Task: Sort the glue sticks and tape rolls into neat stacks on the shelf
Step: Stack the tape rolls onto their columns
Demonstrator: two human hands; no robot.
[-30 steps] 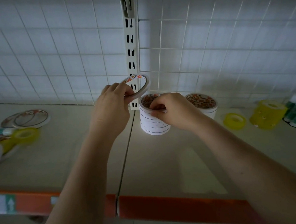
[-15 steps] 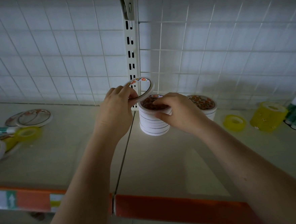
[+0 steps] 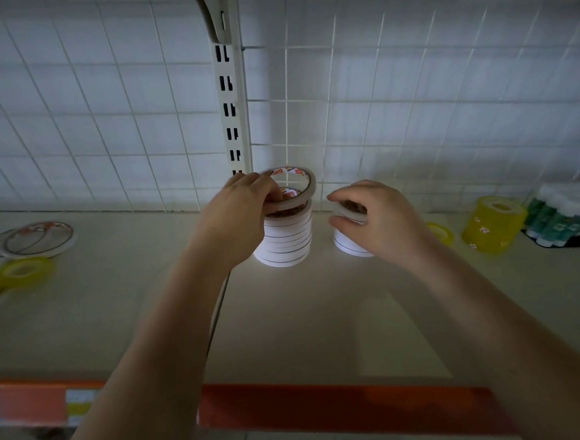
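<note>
My left hand (image 3: 238, 211) grips a thin white tape roll (image 3: 296, 188), tilted, its lower edge touching the top of a tall stack of white tape rolls (image 3: 285, 240) at the back of the shelf. My right hand (image 3: 376, 219) has its fingers curled round the top roll of a shorter white stack (image 3: 350, 241) just to the right. Yellow tape rolls (image 3: 494, 221) stand further right, with a smaller one (image 3: 442, 231) partly hidden behind my wrist. Glue sticks (image 3: 563, 214) lie at the far right.
Loose flat tape rolls (image 3: 39, 237) and yellow tape (image 3: 24, 272) lie at the left of the shelf (image 3: 306, 321). A wire grid backs the shelf, with a slotted upright post (image 3: 231, 114) behind the stacks. An orange strip (image 3: 345, 399) runs along the front edge.
My right hand left the tall stack and moved right onto the shorter stack. My left hand lowered its tape roll onto the tall stack's top.
</note>
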